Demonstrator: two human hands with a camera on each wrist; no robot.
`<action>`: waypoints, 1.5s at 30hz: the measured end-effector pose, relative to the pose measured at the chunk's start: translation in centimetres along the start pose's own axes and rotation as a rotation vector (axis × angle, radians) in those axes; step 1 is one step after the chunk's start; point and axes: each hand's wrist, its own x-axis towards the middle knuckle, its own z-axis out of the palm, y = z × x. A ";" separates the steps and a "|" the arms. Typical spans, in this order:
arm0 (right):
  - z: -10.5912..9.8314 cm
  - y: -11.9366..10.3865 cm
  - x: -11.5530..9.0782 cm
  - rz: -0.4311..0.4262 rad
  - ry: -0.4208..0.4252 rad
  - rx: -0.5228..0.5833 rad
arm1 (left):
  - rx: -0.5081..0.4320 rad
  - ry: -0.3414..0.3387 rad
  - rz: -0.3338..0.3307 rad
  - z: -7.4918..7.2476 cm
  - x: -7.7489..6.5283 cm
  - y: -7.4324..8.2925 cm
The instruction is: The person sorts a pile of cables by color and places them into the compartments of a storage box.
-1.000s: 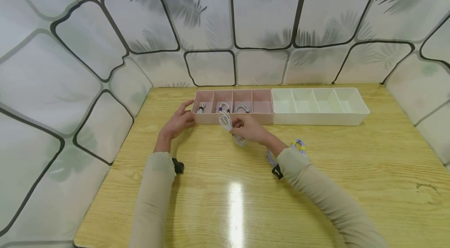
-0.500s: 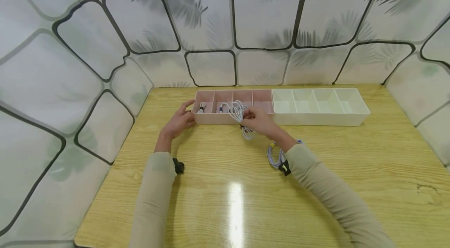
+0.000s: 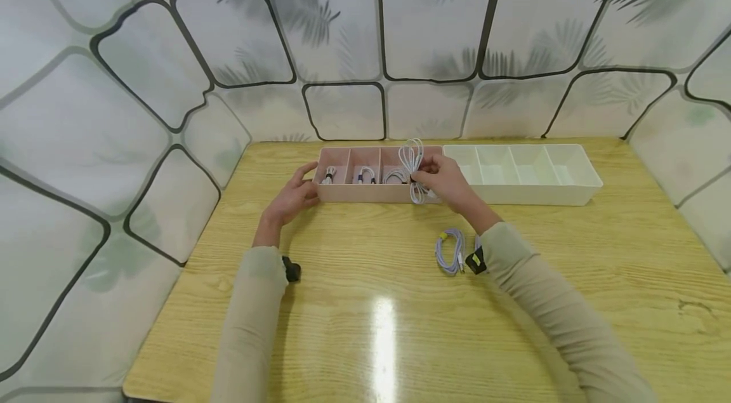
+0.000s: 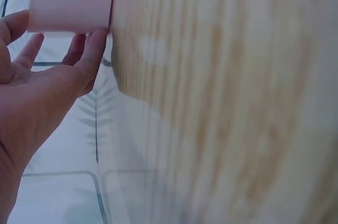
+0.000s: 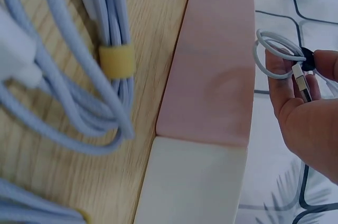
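Cable [image 3: 411, 168], white and looped, sits pinched in our right grip [image 3: 448, 185] over the right part of the pink tray [image 3: 365, 193], whose left end our left grip [image 3: 292, 197] touches with fingers apart, while lavender cables [image 5: 84, 60] lie nearer us on the bench [image 3: 342, 327].

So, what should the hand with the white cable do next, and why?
I'd probably lower the white cable into the rightmost compartment of the pink box: the right hand pinches it near there, the other three pink compartments each hold a cable already, and the left hand rests against the box's left end.
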 end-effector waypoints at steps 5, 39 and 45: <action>-1.1 0.4 0.6 0.011 0.041 0.062 | 0.012 0.018 0.002 0.0 0.2 -0.2; -2.6 1.6 4.0 0.041 0.114 -0.173 | 0.013 0.052 0.004 0.2 0.0 -0.2; -2.1 1.5 4.1 0.048 0.095 -0.254 | 0.017 0.051 0.000 0.2 0.1 -0.2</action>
